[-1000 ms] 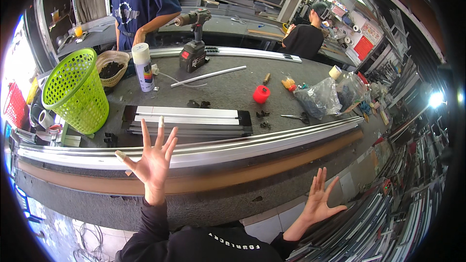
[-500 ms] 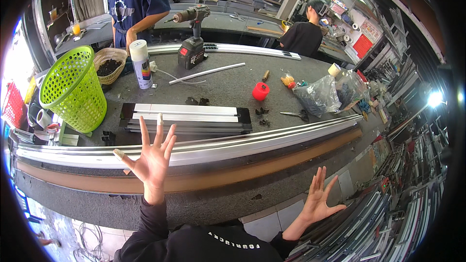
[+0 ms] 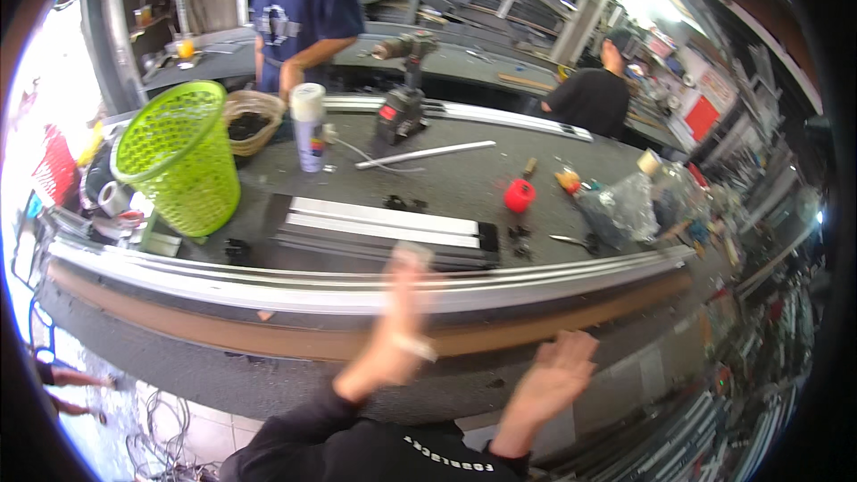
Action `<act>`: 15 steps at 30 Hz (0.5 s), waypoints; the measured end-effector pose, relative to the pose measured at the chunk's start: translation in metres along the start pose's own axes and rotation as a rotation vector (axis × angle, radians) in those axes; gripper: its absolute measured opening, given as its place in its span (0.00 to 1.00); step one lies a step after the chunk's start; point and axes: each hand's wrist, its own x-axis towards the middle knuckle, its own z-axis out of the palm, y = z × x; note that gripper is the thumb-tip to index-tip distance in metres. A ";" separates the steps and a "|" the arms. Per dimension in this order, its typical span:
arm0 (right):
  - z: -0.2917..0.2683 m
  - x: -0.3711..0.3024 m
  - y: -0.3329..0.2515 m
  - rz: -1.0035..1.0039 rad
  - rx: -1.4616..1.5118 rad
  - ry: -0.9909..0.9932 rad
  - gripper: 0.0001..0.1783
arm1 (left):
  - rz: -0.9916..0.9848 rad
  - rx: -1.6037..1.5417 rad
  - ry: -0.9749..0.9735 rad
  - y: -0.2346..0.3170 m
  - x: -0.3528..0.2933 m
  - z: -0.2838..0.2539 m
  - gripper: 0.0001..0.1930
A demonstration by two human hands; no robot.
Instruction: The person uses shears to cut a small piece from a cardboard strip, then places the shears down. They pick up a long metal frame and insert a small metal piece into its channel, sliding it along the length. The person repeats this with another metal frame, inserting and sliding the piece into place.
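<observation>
My left hand (image 3: 402, 312) is raised over the near edge of the workbench (image 3: 357, 393), blurred by motion. Its fingers point up and away, and nothing shows in it; pale wrapping covers a fingertip and the thumb tip. To its right, my right hand (image 3: 555, 375) is also held up with fingers stretched out, and holds nothing. Long silver metal profiles (image 3: 268, 294) and a brown strip (image 3: 205, 330) lie along the bench behind the hands. Beyond them is a stack of short white and dark profiles (image 3: 384, 221). Neither hand visibly grips any of these.
A green perforated basket (image 3: 183, 165), a wicker basket (image 3: 259, 125), a spray can (image 3: 309, 129) and a cordless drill (image 3: 403, 94) stand on the bench. Toward the right are a red container (image 3: 519, 196) and plastic bags (image 3: 625, 205). Two people (image 3: 308, 9) are across the bench.
My left hand has swung right and turned from a spread palm to edge-on. My right hand has shifted slightly left and lower, its fingers closer together. The whole view has shifted.
</observation>
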 end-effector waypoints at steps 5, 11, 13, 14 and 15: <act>0.014 -0.057 0.048 0.681 -0.128 -0.953 0.41 | 0.265 0.158 -0.081 0.002 -0.027 0.048 0.25; -0.058 0.030 0.086 0.945 -0.507 -1.038 0.33 | -0.082 0.091 -0.557 -0.037 -0.035 0.039 0.24; -0.070 0.052 0.113 1.037 -0.471 -1.061 0.36 | -0.190 0.188 -0.583 -0.042 -0.036 0.046 0.24; -0.077 0.058 0.123 1.053 -0.428 -1.095 0.37 | -0.173 0.176 -0.546 -0.043 -0.038 0.049 0.24; -0.083 0.060 0.130 1.005 -0.334 -1.174 0.38 | -0.147 0.150 -0.513 -0.045 -0.038 0.051 0.24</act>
